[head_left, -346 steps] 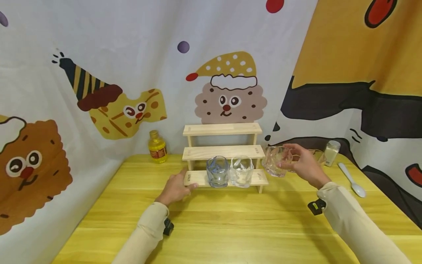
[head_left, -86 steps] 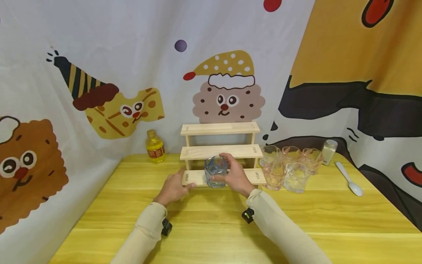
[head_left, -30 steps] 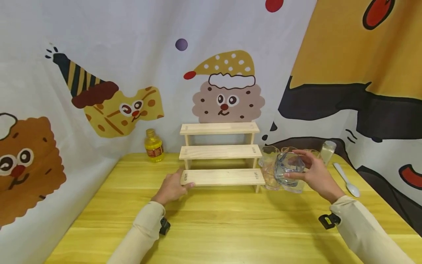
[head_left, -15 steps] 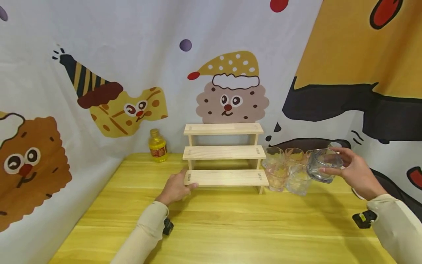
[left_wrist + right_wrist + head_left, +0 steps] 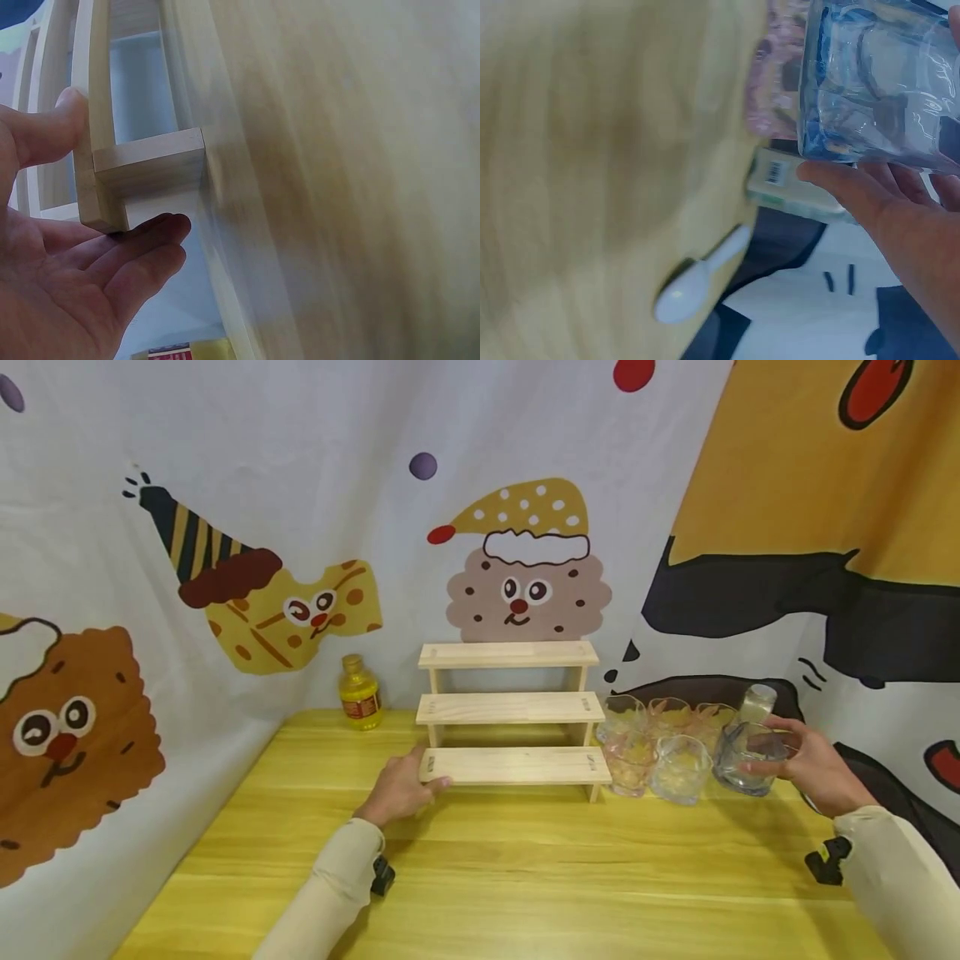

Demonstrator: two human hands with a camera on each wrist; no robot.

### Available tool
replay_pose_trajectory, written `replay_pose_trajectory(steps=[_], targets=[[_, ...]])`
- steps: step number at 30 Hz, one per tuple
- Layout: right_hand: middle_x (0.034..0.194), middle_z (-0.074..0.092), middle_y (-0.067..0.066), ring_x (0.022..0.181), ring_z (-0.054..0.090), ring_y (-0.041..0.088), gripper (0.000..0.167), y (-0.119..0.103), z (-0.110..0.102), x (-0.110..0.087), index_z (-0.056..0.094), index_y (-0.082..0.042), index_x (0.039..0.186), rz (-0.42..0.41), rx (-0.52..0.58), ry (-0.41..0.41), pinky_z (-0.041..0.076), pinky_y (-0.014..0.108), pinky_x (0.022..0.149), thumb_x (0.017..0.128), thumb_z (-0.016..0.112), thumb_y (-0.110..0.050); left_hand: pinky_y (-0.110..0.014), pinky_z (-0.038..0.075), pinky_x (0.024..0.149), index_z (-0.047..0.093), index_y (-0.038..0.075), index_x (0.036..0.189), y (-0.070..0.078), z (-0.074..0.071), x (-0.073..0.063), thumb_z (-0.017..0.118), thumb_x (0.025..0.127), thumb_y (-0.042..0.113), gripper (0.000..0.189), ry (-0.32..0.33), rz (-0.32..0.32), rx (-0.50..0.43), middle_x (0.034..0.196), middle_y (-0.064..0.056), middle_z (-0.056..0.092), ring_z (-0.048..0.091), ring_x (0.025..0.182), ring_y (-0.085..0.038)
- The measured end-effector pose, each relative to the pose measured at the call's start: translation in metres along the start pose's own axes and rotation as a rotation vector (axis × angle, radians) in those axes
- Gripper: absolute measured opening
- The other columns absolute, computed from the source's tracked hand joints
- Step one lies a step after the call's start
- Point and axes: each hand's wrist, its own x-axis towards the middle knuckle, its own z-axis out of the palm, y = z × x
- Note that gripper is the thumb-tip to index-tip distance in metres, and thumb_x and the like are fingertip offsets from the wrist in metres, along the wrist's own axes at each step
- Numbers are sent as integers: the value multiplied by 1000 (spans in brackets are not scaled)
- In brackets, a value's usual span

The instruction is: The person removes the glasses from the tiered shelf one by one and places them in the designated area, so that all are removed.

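My left hand (image 5: 397, 789) grips the left end of the lowest step of a three-tier wooden shelf (image 5: 517, 764). In the left wrist view, its thumb lies on one face of the plank and the fingers reach past the end. At the right, my right hand (image 5: 821, 768) holds a bluish drinking glass (image 5: 733, 767) between thumb and fingers, low over the table. Whether its base touches the wood, I cannot tell. Just left of it stands a clear glass (image 5: 681, 770), beside a pinkish glass (image 5: 628, 767). Several more glasses form a row behind them.
Behind the bluish glass is a small jar (image 5: 761, 698) with pale contents. A white spoon (image 5: 686, 289) lies near the table's right edge, mostly hidden by my right hand in the head view. A yellow bottle (image 5: 360, 697) stands at the back left, before a printed curtain (image 5: 375, 410).
My right hand has taken the bluish glass off the lowest step, carried it right past the other glasses and lowered it. Earlier, a clear glass also left that step. The left hand has stayed put.
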Motion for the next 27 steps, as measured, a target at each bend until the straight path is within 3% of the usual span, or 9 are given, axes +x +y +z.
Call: replay_pose_trajectory(steps=[3,7,10,14,18,21,24,25,27], targets=[[149,31,43,131,33,59,105,6,5,2,8,13,154,29,7,-9,44,68,92,89,77,-33,-50,49,101,37,-2,152,0,1,1,73,92,37,80,-5,0,-5,87,-10,75,65,112,-33],[145,38,42,108,60,28,99,14,9,5,13,15,151,18,-17,3,54,43,82,91,76,-32,-49,49,103,36,-2,153,0,4,2,72,93,37,81,-19,-7,-8,67,1,71,68,106,-30],[143,43,41,100,60,12,97,21,11,6,15,16,150,8,-23,9,52,30,77,90,77,-29,-49,48,104,36,-3,152,1,5,3,72,93,38,80,-19,-1,-9,66,4,70,68,106,-30],[144,41,42,97,58,1,98,29,16,5,14,16,149,6,4,6,52,26,75,89,78,-26,-50,48,104,38,-4,151,2,5,3,72,93,38,80,-17,9,-1,74,-2,74,66,112,-33],[144,40,43,87,49,-17,98,33,20,2,13,17,149,-9,26,5,52,20,71,88,79,-24,-52,48,104,39,-4,151,2,6,3,73,92,38,80,-11,14,0,108,-20,74,62,121,-39],[146,37,43,88,45,-20,100,32,20,2,12,16,150,-2,18,1,51,20,72,89,78,-26,-51,49,103,37,-3,152,2,6,3,72,92,39,81,-18,11,5,103,-17,76,66,114,-35],[149,31,45,103,63,11,104,28,17,3,8,15,152,14,-21,-31,57,34,80,89,77,-29,-47,52,95,36,-1,153,2,4,5,72,92,41,83,-31,0,30,97,-13,76,67,93,-25],[149,28,47,112,62,26,106,26,16,4,6,15,153,20,-47,-45,57,42,85,89,77,-31,-45,53,90,36,-1,153,2,2,5,72,92,42,83,-38,-2,38,95,-12,75,65,86,-23],[148,24,49,125,46,54,108,19,14,2,6,14,153,34,-118,-73,51,59,93,89,76,-36,-43,53,83,39,0,152,1,-3,4,73,91,43,82,-42,6,57,106,-18,73,62,81,-21]])
